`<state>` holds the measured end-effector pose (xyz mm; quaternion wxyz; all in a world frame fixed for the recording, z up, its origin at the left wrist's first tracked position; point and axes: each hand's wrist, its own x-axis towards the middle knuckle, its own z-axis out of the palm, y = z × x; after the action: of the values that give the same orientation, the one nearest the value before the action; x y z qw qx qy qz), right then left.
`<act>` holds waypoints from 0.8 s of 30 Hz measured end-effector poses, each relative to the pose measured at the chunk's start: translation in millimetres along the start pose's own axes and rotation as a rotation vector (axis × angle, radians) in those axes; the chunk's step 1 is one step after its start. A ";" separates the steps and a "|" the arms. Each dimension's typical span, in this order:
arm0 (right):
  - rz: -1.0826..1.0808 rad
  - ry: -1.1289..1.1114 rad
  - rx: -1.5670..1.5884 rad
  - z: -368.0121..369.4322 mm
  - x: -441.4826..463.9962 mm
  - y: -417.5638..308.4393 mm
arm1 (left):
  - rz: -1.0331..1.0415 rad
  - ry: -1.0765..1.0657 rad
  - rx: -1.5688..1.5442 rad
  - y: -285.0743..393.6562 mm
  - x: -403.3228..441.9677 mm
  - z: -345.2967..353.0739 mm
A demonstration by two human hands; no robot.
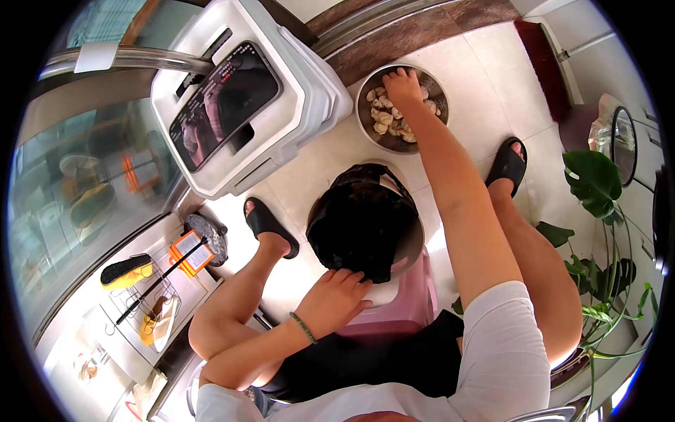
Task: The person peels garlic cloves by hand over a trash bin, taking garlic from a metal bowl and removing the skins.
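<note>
My right hand [403,86] is inside a round metal bowl [364,125] on the floor, palm down with its fingers spread near the far wall. Pale, knobbly pieces that look like garlic [384,121] lie in the bowl beneath it. My left hand [335,299] rests at the near edge of a bin lined with a black plastic bag [362,221]. Its fingers are stretched out and touch the bag, with the thumb apart. The bag covers most of the bin's mouth, and what is inside it is too dark to make out.
A pink stool [415,299] stands under or just behind the bin. A phone or tablet [225,105] leans on a white plastic container [299,123] at upper left. A red broom [543,70] and leafy plants [594,186] stand on the right. My slippered feet flank the bin.
</note>
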<state>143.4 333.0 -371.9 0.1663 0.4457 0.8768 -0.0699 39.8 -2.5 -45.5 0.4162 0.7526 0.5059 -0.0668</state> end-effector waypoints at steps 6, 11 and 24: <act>-0.018 -0.115 0.101 -16.7 -12.3 8.0 | -0.007 0.022 0.024 -4.0 -1.4 -7.5; -0.002 -0.170 0.068 -15.8 -27.4 7.1 | 0.013 0.060 0.012 -3.1 -6.2 -3.6; 0.116 0.203 0.172 22.7 -74.0 23.6 | -0.016 0.101 -0.011 -17.0 -19.1 11.6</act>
<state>208.1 284.8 -366.3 0.0416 0.5129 0.8528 -0.0895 20.4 -21.6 -52.5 0.3936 0.7488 0.5325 -0.0292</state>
